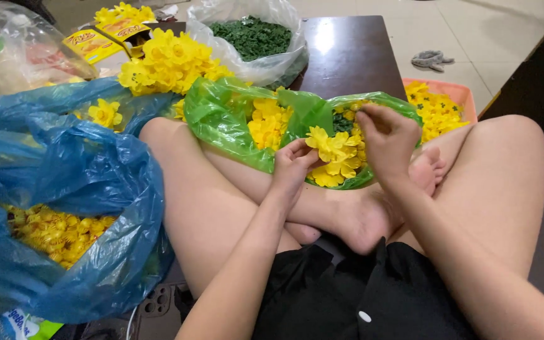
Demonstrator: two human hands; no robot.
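The person sits cross-legged, and the left hand [292, 165] is closed round the base of a cluster of yellow artificial fabric flowers [334, 154], holding it up just over the shins. The right hand [388, 137] hovers right beside and above that cluster, fingers pinched together on what looks like a small piece at the top; I cannot tell exactly what it grips.

Just behind both hands lies an open green plastic bag [221, 116] with more loose yellow blooms and a few dark green bits. Beyond the right hand stands a pink plastic tray [464, 94] holding yellow flowers. Far out past the left hand, a big blue plastic bag [83, 182] holds small yellow centre pieces [58, 230].

I would judge the work partway along: heaps sit finished-looking, yet plenty of loose parts remain.
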